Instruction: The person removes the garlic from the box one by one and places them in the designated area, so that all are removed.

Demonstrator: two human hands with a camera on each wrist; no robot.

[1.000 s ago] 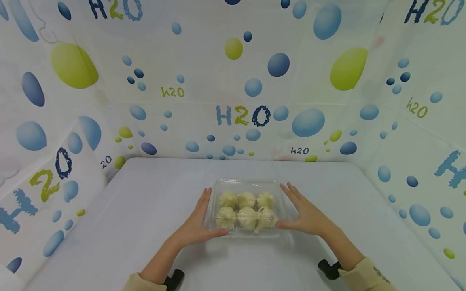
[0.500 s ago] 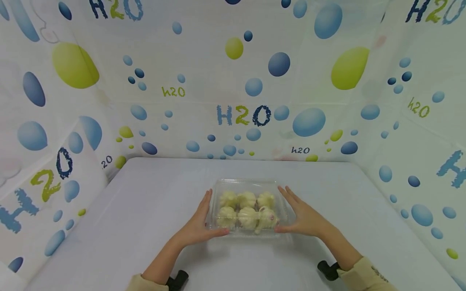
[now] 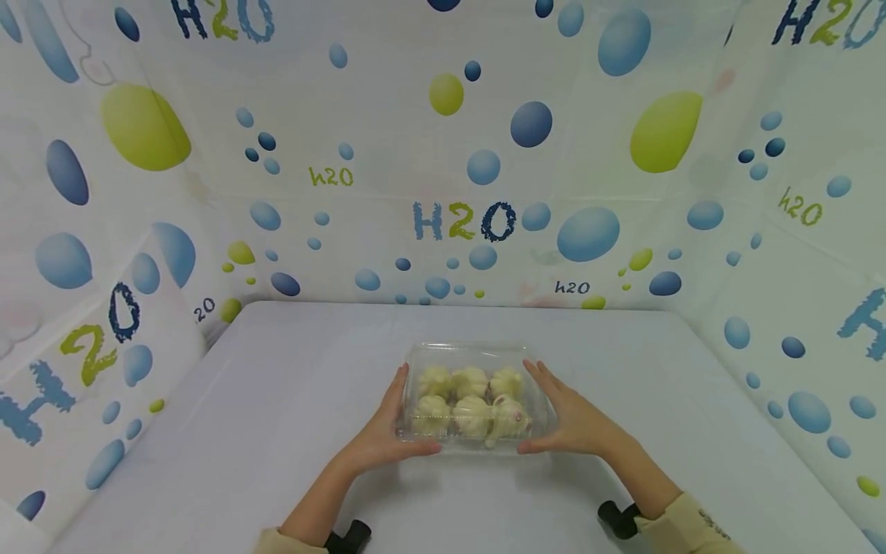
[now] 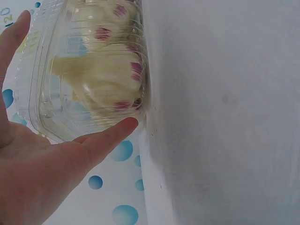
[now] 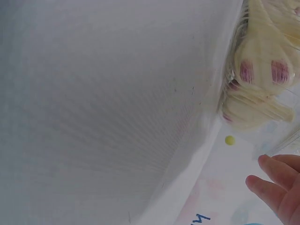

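The fingers [image 3: 398, 385] of the left hand [image 3: 377, 438] are straight and set wide of its thumb [image 3: 419, 447], lying along one short side of a clear box [image 3: 471, 350], while the thumb reaches across the near corner. At the other short side the right hand [image 3: 581, 422] has a like spread: fingers straight, thumb well apart from them and pointing in at the near edge. The box is thus between the two sets of fingers, on the white table [image 3: 291, 415].

In the left wrist view the thumb tip lies against the corner of the box and another finger is up by its rim. In the right wrist view the fingertips are just beside the box; whether they press on it I cannot tell.

Inside the box, between the hands, is the garlic [image 3: 472, 415]: six pale bulbs in two rows of three, one row nearer the thumbs, the other nearer the fingertips. Purple streaks show on it in both wrist views. The bulb closest to the right thumb points its stem at the near edge.

Well beyond the fingertips stands a white backdrop [image 3: 388, 115] printed with blue and yellow-green ovals and "H2O". Back from the fingers, a black cylinder [image 3: 349, 537] is at the left wrist and a similar one at the right, by a beige sleeve [image 3: 688, 527].
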